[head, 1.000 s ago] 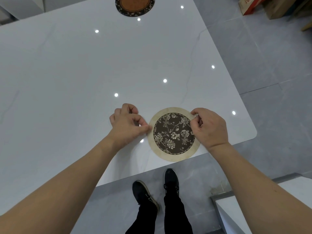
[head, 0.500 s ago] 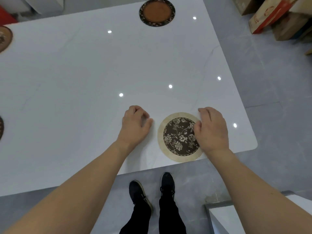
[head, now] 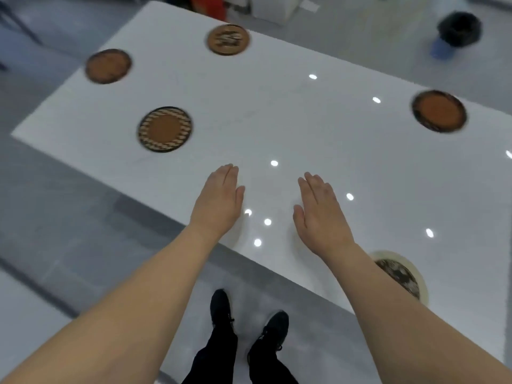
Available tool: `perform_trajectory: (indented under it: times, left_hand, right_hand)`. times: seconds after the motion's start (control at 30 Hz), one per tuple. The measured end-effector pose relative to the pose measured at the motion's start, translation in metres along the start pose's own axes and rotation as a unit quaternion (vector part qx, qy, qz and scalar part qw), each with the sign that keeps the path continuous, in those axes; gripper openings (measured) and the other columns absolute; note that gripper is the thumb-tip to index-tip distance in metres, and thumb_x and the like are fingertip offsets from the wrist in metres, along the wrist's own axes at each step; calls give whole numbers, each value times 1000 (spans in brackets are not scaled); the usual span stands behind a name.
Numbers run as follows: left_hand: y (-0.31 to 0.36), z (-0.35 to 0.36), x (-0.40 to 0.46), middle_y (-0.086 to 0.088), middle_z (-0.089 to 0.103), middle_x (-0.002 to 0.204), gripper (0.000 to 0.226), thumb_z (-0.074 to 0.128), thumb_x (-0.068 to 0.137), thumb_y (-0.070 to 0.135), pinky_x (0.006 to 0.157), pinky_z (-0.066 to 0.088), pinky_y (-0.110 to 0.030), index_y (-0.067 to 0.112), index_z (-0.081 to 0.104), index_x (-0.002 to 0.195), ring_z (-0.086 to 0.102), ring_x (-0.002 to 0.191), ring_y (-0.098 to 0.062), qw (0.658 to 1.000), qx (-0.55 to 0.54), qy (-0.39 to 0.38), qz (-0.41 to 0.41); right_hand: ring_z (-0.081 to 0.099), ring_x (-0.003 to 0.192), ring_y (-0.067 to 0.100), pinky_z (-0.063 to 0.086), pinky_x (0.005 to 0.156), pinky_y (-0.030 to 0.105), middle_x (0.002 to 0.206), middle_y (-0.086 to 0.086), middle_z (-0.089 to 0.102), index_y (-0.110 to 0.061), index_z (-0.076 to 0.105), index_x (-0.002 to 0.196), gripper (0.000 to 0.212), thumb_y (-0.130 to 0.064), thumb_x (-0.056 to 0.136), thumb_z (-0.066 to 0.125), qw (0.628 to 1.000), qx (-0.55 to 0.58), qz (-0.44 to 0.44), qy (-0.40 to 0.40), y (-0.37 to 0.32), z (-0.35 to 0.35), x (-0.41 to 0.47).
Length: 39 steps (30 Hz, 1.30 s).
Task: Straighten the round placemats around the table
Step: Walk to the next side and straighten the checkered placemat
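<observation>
Five round placemats lie on the white worktop (head: 277,120) in front of me. My left hand (head: 219,200) and right hand (head: 321,214) are both flat, palms down, fingers (head: 231,173) straight and together, grasping nothing. I cannot tell whether they touch the surface or float just above it. They sit side by side near the close edge, apart from each other and from every mat. The cream-rimmed floral placemat (head: 401,273) is at the near right, by the worktop's edge, partly hidden under my right forearm. The woven-rim placemat (head: 165,129) lies to the far left of my left hand. Beyond it, at the far left corner, is a plain brown placemat (head: 108,66), and a patterned brown placemat (head: 228,39) sits at the far edge. A dark-rimmed orange placemat (head: 439,110) lies at the far right. The picture is blurred, so finer patterns are unclear. My black shoes (head: 249,320) stand on the grey floor (head: 69,217) below.
</observation>
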State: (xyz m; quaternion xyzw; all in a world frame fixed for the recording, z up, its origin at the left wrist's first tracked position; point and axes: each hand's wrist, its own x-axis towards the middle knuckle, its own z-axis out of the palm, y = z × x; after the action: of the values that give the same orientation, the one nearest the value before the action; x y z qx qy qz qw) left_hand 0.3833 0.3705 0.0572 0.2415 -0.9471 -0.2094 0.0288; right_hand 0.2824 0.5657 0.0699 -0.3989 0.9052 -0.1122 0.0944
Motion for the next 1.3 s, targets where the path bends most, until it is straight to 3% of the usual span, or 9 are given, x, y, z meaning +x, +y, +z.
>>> perform_trajectory:
  times: [0.2,0.3,0.57,0.83,1.3]
  left_hand:
    - [-111,-81,-46,-26,38,149,49,46,101,17,119,23,-45,-8,38,142,34,140,-38,986,14,92,-135]
    - [-167,-117,-82,-22,35,152,50,43,101,20,121,16,-43,-5,36,144,29,144,-34,967,10,129,-218]
    - [-296,-178,-171,-22,38,150,51,44,100,22,119,21,-45,-3,37,144,30,142,-36,920,7,169,-355]
    - [-378,-206,-184,-18,39,149,49,41,102,25,118,27,-46,0,37,143,31,142,-34,899,-8,178,-399]
    - [-508,-277,-100,-18,40,149,48,40,101,24,119,23,-44,-2,38,142,32,141,-33,900,11,174,-401]
  right_hand:
    - [11,148,27,2,122,36,160,14,16,-2,20,150,57,-23,99,35,985,-9,-172,-31,-140,-5,67]
    - [11,148,28,2,122,37,159,14,16,-2,20,150,58,-24,98,36,968,-14,-245,-45,-218,1,89]
    - [10,149,26,4,122,38,160,13,13,-4,19,151,60,-25,98,37,927,0,-363,-89,-395,40,113]
    - [6,149,23,1,122,34,161,10,10,-5,16,151,60,-25,98,36,904,-1,-406,-134,-484,72,150]
    - [7,149,23,0,122,34,160,11,13,-5,16,151,59,-25,98,34,905,10,-405,-131,-593,97,286]
